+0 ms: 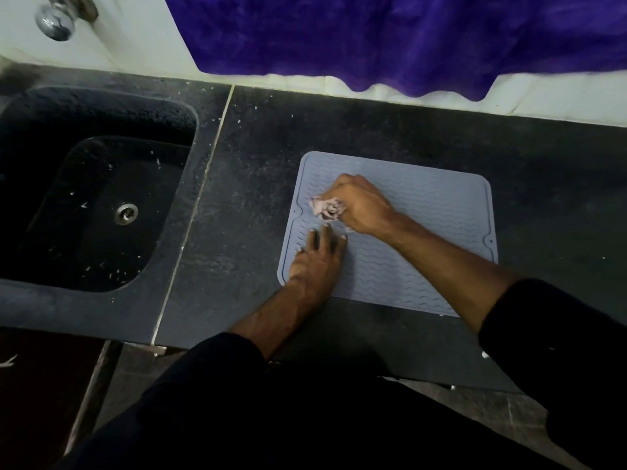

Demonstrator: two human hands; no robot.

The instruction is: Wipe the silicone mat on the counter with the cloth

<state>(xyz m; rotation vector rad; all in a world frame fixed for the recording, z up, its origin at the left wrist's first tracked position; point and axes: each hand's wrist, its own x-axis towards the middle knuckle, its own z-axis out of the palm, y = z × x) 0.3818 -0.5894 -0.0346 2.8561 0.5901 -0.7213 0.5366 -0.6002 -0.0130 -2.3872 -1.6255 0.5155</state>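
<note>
A grey-blue silicone mat (431,228) with wavy ridges lies flat on the dark counter (258,171). My right hand (361,205) grips a crumpled pale pink cloth (327,209) and holds it against the mat's left part. My left hand (317,262) rests flat on the mat's near left corner, fingers straight and spread, just below the cloth.
A dark stone sink (98,205) with a metal drain (126,213) is set into the counter at the left. A chrome tap (56,22) sits at the top left. A purple cloth (407,39) hangs over the white wall behind the counter. White specks dot the counter and sink.
</note>
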